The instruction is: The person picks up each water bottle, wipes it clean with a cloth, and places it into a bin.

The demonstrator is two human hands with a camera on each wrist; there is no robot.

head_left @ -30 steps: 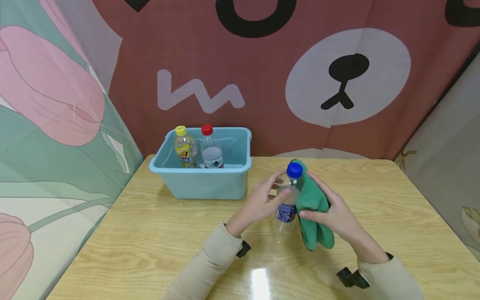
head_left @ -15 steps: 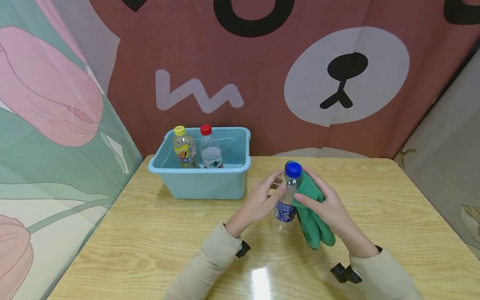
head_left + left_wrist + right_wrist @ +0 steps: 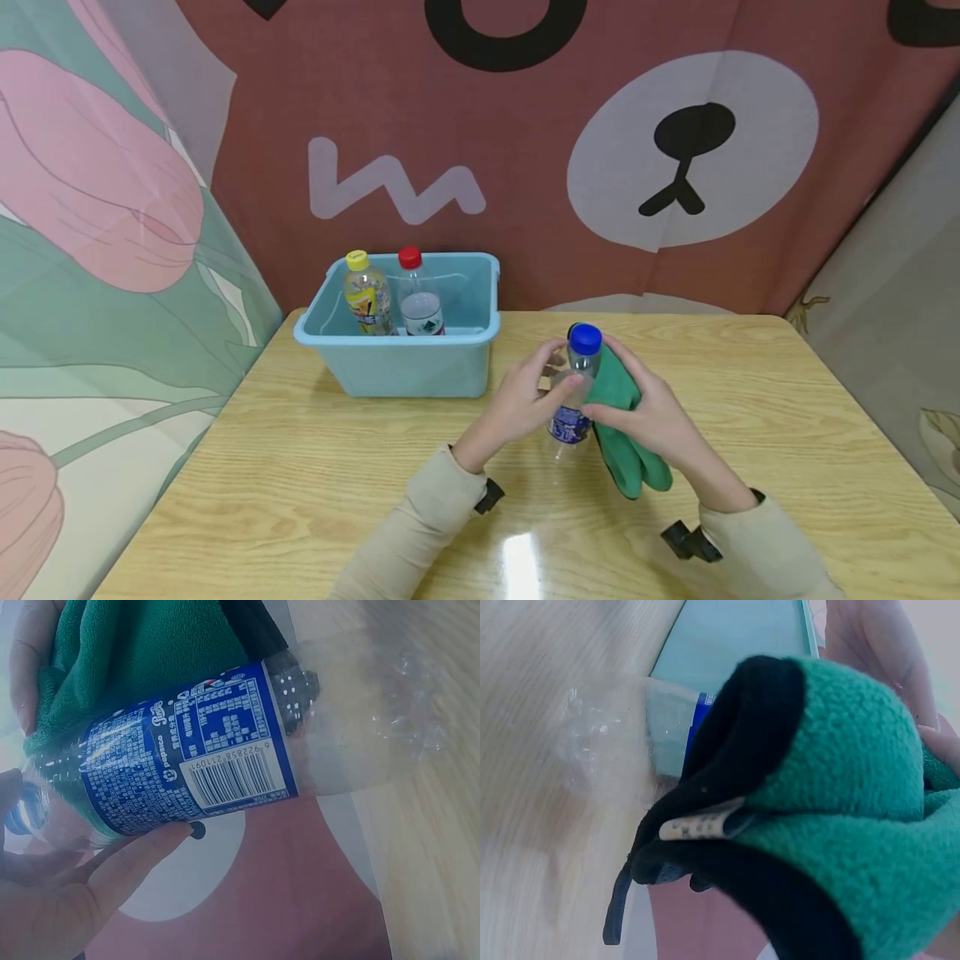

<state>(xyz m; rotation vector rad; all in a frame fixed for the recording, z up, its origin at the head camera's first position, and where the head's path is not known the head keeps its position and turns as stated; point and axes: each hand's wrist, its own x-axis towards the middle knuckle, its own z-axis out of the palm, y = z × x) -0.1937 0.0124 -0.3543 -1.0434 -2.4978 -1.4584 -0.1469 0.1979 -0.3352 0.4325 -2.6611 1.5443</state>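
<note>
A clear plastic bottle (image 3: 567,423) with a blue cap and a blue label stands on the table, tilted slightly. My left hand (image 3: 519,404) grips it at the upper part, thumb in front and fingers behind. In the left wrist view the bottle's barcode label (image 3: 187,754) faces the camera. My right hand (image 3: 660,417) holds a folded green terry cloth (image 3: 617,400) against the bottle's right side. The right wrist view shows the cloth's black edging, a small white tag (image 3: 697,825) and a black loop; the cloth hides much of the bottle there.
A light blue plastic basin (image 3: 412,367) stands at the back left of the wooden table (image 3: 300,500). Inside it stand a yellow-capped bottle (image 3: 367,300) and a red-capped bottle (image 3: 420,304). A patterned curtain (image 3: 525,183) hangs behind the table.
My right hand and the cloth have shifted left, farther round the bottle, with the thumb moving up then slightly down. My left hand has stayed nearly in place on the bottle.
</note>
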